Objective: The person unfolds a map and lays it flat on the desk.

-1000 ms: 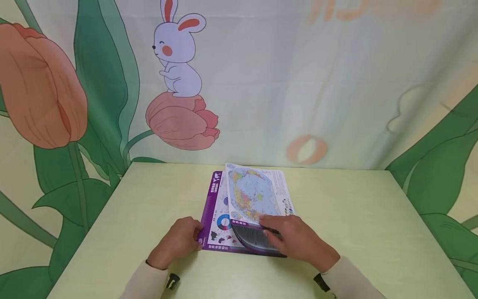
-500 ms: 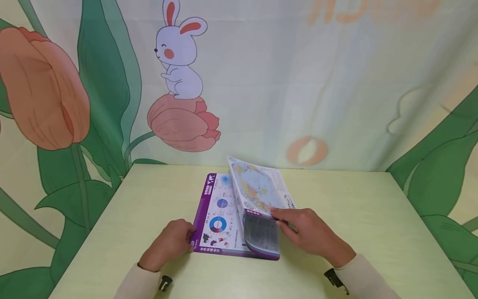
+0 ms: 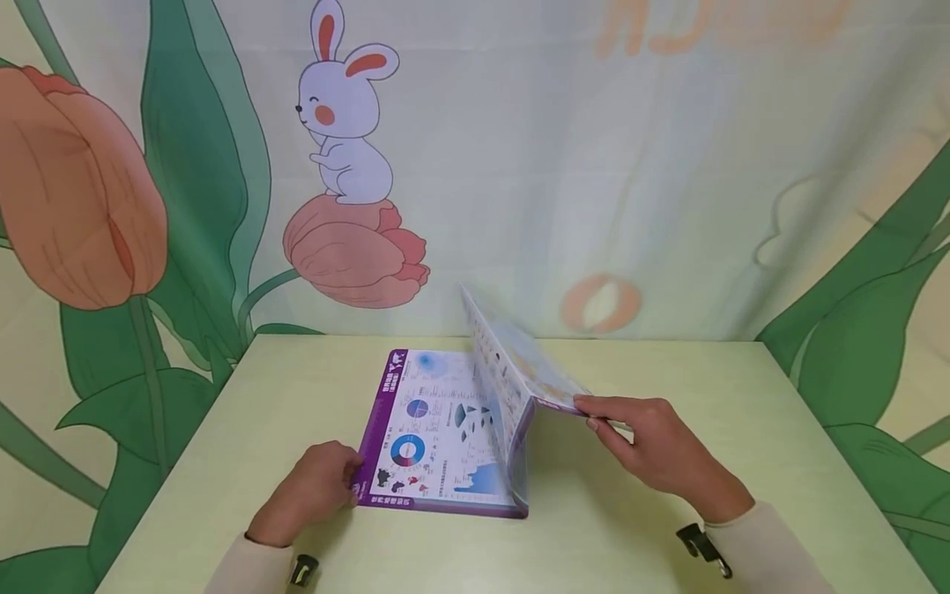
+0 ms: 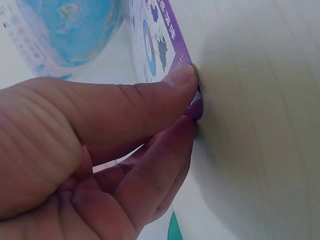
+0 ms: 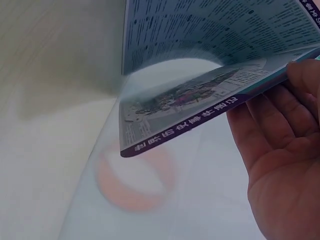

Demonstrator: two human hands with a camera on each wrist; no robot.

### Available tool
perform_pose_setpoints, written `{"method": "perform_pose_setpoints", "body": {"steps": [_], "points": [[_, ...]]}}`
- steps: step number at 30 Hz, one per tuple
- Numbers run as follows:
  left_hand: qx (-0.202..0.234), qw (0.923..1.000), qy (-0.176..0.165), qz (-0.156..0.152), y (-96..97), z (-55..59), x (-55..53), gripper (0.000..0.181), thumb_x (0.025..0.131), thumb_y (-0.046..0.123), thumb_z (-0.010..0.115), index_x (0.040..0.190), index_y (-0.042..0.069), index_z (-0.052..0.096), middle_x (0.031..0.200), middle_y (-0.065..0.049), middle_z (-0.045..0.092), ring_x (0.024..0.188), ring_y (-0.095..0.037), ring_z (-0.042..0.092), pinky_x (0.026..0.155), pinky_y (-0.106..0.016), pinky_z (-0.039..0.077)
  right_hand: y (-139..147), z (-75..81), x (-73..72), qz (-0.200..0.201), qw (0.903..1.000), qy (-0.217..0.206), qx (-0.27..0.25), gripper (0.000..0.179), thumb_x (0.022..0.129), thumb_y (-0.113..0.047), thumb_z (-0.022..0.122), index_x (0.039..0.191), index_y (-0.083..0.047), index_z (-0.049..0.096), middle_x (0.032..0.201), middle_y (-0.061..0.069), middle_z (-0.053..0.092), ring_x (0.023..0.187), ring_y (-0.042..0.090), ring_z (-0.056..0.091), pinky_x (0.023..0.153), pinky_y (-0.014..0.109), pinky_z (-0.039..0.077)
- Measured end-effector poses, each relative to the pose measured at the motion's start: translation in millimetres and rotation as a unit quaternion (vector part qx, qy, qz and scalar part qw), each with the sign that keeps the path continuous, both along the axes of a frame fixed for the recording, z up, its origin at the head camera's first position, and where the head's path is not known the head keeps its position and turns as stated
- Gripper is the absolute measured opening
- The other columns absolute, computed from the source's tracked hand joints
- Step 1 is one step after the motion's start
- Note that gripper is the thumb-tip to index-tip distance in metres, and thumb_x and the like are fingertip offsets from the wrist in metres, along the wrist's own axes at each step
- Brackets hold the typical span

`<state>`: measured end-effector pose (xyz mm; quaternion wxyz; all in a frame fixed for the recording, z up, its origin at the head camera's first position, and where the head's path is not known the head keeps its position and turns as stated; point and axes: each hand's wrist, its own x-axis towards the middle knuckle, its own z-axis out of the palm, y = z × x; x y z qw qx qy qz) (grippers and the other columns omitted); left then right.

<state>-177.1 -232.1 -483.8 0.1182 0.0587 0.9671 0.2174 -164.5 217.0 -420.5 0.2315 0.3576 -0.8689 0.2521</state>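
A folding map sheet [image 3: 434, 462] with purple borders stands partly unfolded on the table. Its left panel, with charts and small pictures, lies flat, while the middle rises to a fold and a right panel [image 3: 545, 371] tilts off to the right. My left hand [image 3: 315, 487] pinches the lower left corner; in the left wrist view the thumb is over the purple border [image 4: 181, 47] and the fingers are below. With my right hand [image 3: 656, 441] I hold the raised panel's edge, fingers under it in the right wrist view. Printed text covers the inner panel [image 5: 200, 30].
The pale table [image 3: 282, 396] extends around the sheet on both sides. Behind it hangs a fabric backdrop [image 3: 482, 148] printed with a rabbit and tulips. Dark clips [image 3: 703, 549] sit at both wrists.
My right hand has moved right and pulled the top panel away from the flat one, uncovering more of the charts. My left hand has shifted left with the corner.
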Motion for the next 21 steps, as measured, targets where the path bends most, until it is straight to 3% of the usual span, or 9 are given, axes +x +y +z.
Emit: {"method": "perform_pose_setpoints", "body": {"steps": [7, 13, 21], "points": [[-0.011, 0.9998, -0.011, 0.013, -11.8, -4.4, -2.7, 0.034, 0.087, -0.003, 0.081, 0.121, -0.004, 0.075, 0.098, -0.007, 0.064, 0.089, -0.021, 0.055, 0.08, -0.037, 0.055, 10.9, -6.8, 1.1, -0.019, 0.9997, -0.011, 0.011, 0.041, 0.085, 0.0, 0.083, 0.124, -0.01, 0.078, 0.12, 0.003, 0.08, 0.104, 0.02, 0.079, 0.093, 0.007, 0.05], [-0.005, 0.9999, 0.005, -0.012, -12.4, -6.8, -6.0, 0.022, 0.086, -0.006, 0.079, 0.107, 0.0, 0.078, 0.088, -0.005, 0.061, 0.083, -0.02, 0.053, 0.074, -0.036, 0.049, 7.2, -21.4, 1.4, -0.024, 0.9987, -0.042, 0.017, 0.038, 0.087, -0.005, 0.084, 0.125, -0.01, 0.078, 0.122, 0.001, 0.079, 0.108, 0.02, 0.078, 0.1, 0.008, 0.048], [0.002, 0.9999, 0.005, -0.011, -12.9, -6.1, -6.7, 0.019, 0.085, -0.005, 0.079, 0.102, 0.001, 0.074, 0.085, -0.006, 0.055, 0.082, -0.02, 0.05, 0.071, -0.035, 0.044, 3.8, -29.7, -2.9, -0.025, 0.9977, -0.06, 0.016, 0.037, 0.089, -0.006, 0.083, 0.126, -0.008, 0.077, 0.123, 0.003, 0.079, 0.11, 0.021, 0.078, 0.09, 0.04, 0.063]]}}
